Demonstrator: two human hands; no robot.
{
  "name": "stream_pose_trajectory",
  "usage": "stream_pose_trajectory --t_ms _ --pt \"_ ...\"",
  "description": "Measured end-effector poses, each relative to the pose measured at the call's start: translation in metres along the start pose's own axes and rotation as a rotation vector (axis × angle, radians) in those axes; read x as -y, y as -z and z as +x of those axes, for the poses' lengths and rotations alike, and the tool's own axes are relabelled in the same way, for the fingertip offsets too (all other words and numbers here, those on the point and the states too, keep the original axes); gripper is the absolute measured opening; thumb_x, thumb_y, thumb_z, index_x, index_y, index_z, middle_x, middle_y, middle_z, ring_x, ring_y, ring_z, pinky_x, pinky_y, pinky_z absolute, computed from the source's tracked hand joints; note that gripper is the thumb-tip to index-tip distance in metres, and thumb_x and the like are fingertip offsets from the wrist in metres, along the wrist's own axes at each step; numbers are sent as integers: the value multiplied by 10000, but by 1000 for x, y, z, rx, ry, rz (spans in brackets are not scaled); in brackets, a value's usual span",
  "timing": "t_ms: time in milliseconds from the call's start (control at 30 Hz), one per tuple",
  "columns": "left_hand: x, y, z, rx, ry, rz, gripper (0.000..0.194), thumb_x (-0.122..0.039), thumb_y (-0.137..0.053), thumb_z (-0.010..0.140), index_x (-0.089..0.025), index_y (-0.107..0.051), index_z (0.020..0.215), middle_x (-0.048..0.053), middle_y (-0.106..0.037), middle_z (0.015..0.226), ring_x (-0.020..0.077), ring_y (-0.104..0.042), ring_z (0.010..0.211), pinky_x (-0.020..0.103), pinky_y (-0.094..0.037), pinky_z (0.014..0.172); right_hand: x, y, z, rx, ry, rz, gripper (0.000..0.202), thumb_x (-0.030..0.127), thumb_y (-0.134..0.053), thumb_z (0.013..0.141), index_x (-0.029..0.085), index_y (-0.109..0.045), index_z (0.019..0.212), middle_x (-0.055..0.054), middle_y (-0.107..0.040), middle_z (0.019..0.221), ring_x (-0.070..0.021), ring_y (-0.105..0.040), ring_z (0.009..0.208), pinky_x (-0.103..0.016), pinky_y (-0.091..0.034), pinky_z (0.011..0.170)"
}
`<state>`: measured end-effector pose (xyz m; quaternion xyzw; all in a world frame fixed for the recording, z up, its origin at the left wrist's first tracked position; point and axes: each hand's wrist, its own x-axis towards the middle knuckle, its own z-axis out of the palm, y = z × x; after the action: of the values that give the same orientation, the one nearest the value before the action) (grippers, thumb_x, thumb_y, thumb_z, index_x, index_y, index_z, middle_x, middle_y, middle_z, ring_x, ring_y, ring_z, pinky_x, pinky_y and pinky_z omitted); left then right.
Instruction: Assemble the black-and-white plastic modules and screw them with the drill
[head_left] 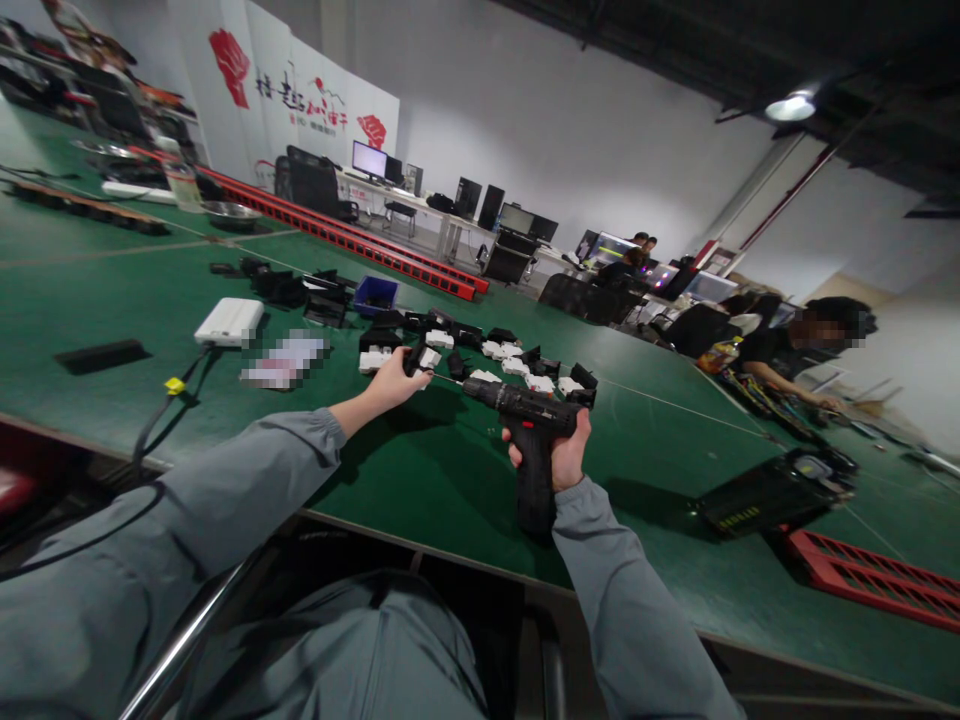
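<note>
Drill [529, 408] is sitting in our right hand [571, 450], which is clasping the grip [534, 490] high up, close under the body. It is hanging above the near part of the green table [652, 430], with its nose pointing at our left hand [384, 382]. That hand is pinching a small black part [415, 360] between thumb and fingers. The thin bit [450, 379] is reaching toward it, but we are not seeing clearly whether the tip is touching.

We are judging the drill fairly heavy and stiff, so a full, high hold behind the body is probably suiting it best. The black part is looking light and hard, likely plastic, perhaps easy to twist or crack; we are favouring its outer edges, with fingertips clear of the bit.

Beyond our hands, white pieces [514, 366] and black ones are lying in a loose row, with a blue bin [376, 293] behind. A white box [229, 322] is resting farther left. Off to the right, a co-worker [776, 345] is leaning over the table.
</note>
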<state>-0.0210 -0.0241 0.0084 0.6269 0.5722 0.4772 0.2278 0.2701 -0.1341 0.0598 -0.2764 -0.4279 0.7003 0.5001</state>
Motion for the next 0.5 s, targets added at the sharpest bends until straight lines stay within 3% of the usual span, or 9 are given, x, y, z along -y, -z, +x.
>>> stream_pose_trajectory --t_ms 500 --pt "-9 3 -9 18 1 52 581 -429 -665 688 -182 -489 1184 103 -655 1073 289 -639 992 388 -499 859 -1 1 2 -12 -1 -44 954 905 -219 689 176 -604 1169 -102 -673 744 -203 -560 451 -313 -413 381"
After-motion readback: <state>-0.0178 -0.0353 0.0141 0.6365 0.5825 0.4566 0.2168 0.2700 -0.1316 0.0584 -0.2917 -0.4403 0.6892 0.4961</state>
